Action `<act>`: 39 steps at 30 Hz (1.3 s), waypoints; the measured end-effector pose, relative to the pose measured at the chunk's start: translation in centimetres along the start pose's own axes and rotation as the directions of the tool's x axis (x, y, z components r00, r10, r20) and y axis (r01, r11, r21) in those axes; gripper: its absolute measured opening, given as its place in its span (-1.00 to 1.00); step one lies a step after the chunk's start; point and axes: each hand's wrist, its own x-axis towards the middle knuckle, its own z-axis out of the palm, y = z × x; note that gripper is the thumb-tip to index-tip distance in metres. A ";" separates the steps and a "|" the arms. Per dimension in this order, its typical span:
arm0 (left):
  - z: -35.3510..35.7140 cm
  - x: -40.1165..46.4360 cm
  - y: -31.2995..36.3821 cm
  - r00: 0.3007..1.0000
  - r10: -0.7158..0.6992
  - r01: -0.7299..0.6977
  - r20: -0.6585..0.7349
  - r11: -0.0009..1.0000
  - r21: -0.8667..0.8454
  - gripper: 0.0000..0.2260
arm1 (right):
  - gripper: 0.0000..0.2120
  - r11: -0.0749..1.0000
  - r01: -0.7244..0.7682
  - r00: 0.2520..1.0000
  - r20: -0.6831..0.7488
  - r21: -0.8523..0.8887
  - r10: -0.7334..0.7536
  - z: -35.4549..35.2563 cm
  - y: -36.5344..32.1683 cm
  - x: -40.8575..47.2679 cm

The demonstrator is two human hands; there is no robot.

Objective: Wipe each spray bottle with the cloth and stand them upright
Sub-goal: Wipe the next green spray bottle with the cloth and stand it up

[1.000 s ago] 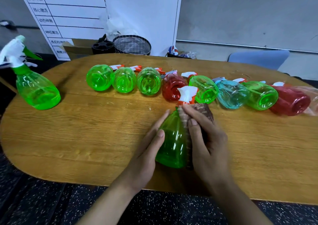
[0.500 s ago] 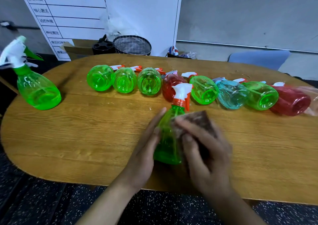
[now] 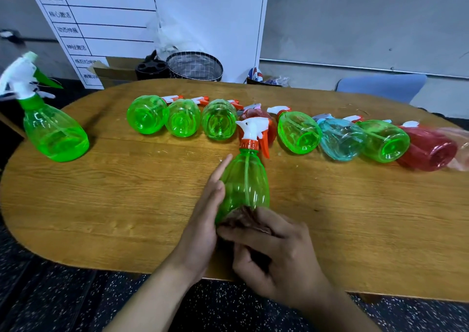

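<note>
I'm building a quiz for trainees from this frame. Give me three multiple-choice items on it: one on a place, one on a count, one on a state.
1. Where does the already upright green bottle stand?
A. far left of the table
B. far right
C. middle of the row

2. How many bottles in the lying row are blue?
A. none
B. one
C. three

3. What does the right hand do with the cloth?
A. leaves it flat on the table
B. presses it on the held bottle's base
C. drapes it over the trigger

Answers:
1 A: the upright green bottle stands apart at the left end of the table.
2 B: only one blue bottle lies there.
3 B: the right hand holds the cloth against the held bottle, which the left hand steadies.
</note>
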 end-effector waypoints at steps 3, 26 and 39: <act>0.0 -0.1 -0.3 1.000 0.000 -0.001 0.006 1.000 0.021 -0.58 | -0.75 0.987 -0.136 0.974 -0.170 0.084 0.149 -1.0 0.1 0.7; 0.5 -0.1 -0.3 0.996 -0.006 -0.007 0.092 0.991 0.135 -0.56 | -0.75 0.946 -0.289 0.898 -0.300 0.148 0.321 -2.1 0.9 1.4; -0.1 0.1 -0.2 1.000 -0.019 0.020 0.015 0.999 -0.051 -0.56 | -0.73 0.997 -0.071 0.997 -0.004 0.021 0.071 -0.4 0.5 0.4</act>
